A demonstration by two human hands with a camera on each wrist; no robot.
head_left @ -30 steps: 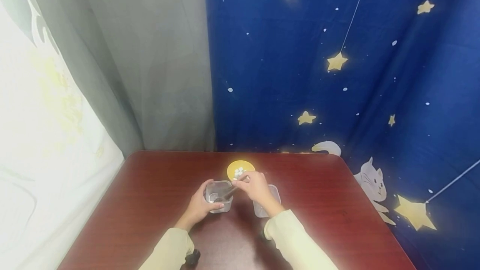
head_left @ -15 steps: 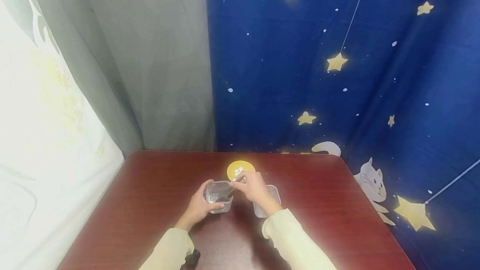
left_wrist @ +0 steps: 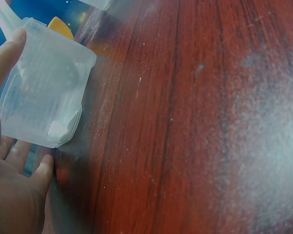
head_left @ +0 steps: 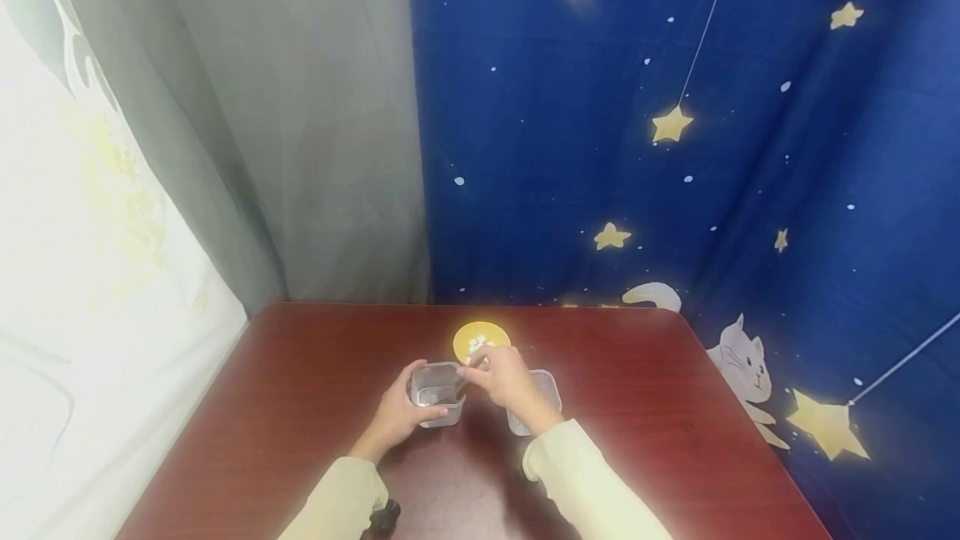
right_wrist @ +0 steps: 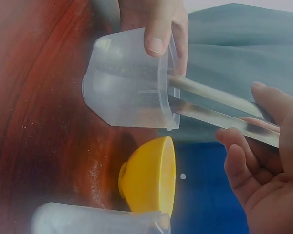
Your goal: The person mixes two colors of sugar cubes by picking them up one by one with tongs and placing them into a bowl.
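My left hand grips a clear plastic container by its side, thumb on the near wall and fingers around the far side. A pale white lump shows through the container's bottom corner in the left wrist view. With my right hand I hold metal tongs between thumb and fingers; their two arms reach past the rim into the container. Just beyond my right hand sits a yellow bowl with several small white cubes in it.
A second clear container stands on the dark red table, partly hidden under my right wrist. Grey cloth and a blue star-patterned curtain hang behind the table's far edge.
My right hand has shifted slightly left and toward me, and the tongs now slant more steeply into the container. The left hand and container have stayed in place.
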